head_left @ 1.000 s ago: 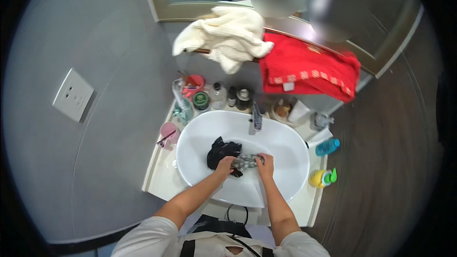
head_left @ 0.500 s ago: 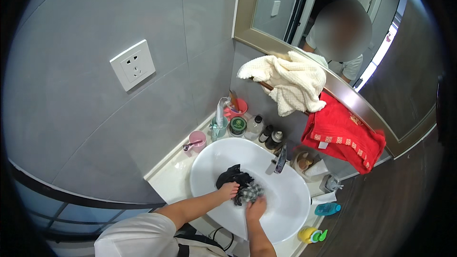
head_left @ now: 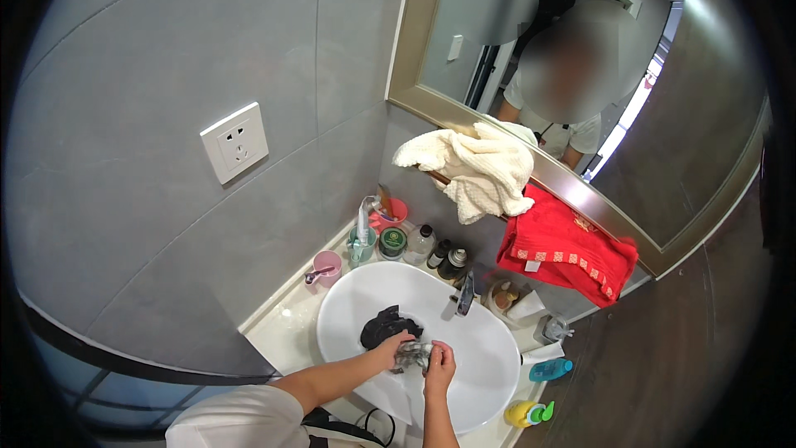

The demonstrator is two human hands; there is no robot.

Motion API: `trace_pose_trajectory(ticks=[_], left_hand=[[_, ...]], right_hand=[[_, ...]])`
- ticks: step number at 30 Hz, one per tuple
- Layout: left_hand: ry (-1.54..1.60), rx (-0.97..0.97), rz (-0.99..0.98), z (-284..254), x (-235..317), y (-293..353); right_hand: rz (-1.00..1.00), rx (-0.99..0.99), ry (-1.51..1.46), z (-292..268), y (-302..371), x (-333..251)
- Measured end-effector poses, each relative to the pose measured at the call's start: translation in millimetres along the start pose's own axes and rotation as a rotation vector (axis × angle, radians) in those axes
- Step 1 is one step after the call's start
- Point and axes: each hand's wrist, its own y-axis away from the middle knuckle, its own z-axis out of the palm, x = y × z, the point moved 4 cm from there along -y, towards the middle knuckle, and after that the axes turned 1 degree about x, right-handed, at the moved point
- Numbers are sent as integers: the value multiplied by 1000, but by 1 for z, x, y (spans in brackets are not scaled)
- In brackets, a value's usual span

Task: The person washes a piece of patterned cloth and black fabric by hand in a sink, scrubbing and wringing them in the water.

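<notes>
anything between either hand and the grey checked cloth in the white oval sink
Nothing visible: left hand and right hand grip the grey-and-white checked cloth. The crumpled black bundle lies beside it, not between.

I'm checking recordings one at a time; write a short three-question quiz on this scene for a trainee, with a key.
1. Open question: What do the left hand and the right hand hold between them?
2. True or false: The crumpled black item lies inside the glossy white oval sink.
3. Multiple choice: Which hanging cloth is farther right in the picture?
A. The cream textured cloth
B. The red cloth with a pale patterned band

Key:
1. A bunched grey-and-white cloth.
2. True.
3. B.
</notes>
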Motion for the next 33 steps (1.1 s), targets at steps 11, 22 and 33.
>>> trace_pose_trajectory(ticks=[11, 22, 33], left_hand=[[-181, -94, 161, 51, 22, 48], [-250, -27, 224, 64, 15, 46], [-287, -134, 229, 61, 15, 42]], right_hand=[[-351, -12, 585, 32, 36, -42], [-375, 262, 301, 29, 28, -41], [-405, 246, 230, 20, 31, -37]])
